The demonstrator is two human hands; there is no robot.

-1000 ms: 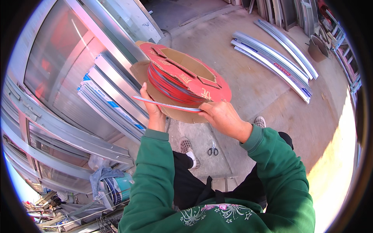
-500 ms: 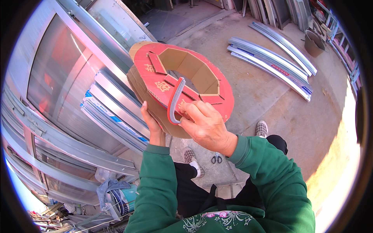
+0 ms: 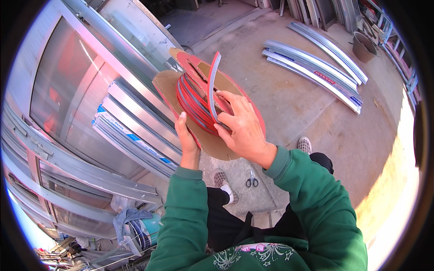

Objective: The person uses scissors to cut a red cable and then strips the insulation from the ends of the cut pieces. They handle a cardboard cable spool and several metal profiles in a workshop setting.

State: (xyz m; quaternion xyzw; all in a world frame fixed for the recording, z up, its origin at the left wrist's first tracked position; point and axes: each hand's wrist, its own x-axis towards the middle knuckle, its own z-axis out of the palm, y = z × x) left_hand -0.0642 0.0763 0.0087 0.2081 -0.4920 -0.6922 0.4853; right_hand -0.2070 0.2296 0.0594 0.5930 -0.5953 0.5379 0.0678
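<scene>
Concrete floor (image 3: 307, 119) out front, metal profiles (image 3: 312, 67) lying on it. Since half a second ago, the cardboard spool (image 3: 217, 147), held up above it, had turned so its red-and-grey coils (image 3: 192, 106) showed, which probably made them easier to reach. Left hand (image 3: 187, 141) gripped its lower left side, right hand (image 3: 244, 128) pinched the loose strip (image 3: 211, 83). Profiles had a red label (image 3: 325, 78) (way too small to read).

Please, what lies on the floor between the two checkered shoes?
In the head view, dark-handled scissors lie there, closer to the left shoe than the right shoe.
</scene>
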